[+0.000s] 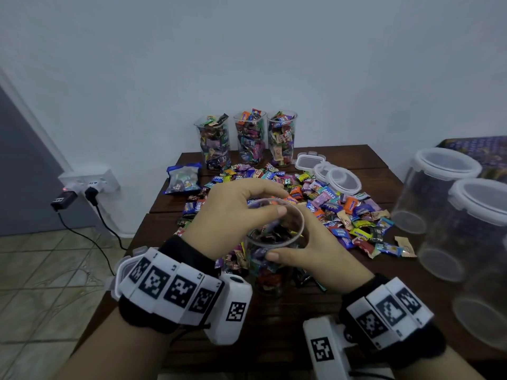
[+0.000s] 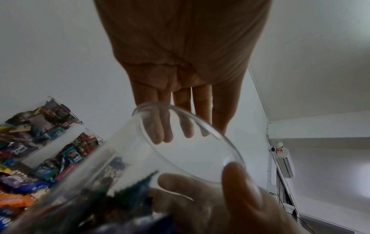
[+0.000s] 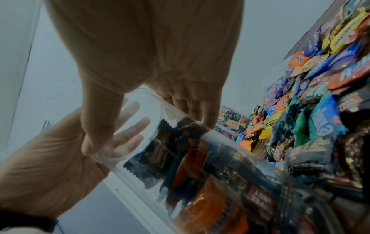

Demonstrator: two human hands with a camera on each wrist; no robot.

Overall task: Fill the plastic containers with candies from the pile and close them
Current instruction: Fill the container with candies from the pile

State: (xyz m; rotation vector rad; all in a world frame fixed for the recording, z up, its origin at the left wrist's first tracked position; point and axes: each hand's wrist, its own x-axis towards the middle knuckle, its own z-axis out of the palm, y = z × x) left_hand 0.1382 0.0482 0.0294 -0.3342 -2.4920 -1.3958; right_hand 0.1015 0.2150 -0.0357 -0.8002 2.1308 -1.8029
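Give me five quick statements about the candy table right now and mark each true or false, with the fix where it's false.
1. Three candy-filled containers stand at the back of the table. True.
2. Those three containers have lids on. False: they are open, and loose lids lie to their right.
3. The right hand grips the clear container being filled. True.
4. That container is empty. False: candies show inside it.
5. The left hand rests flat on the table. False: it is over the container's rim.
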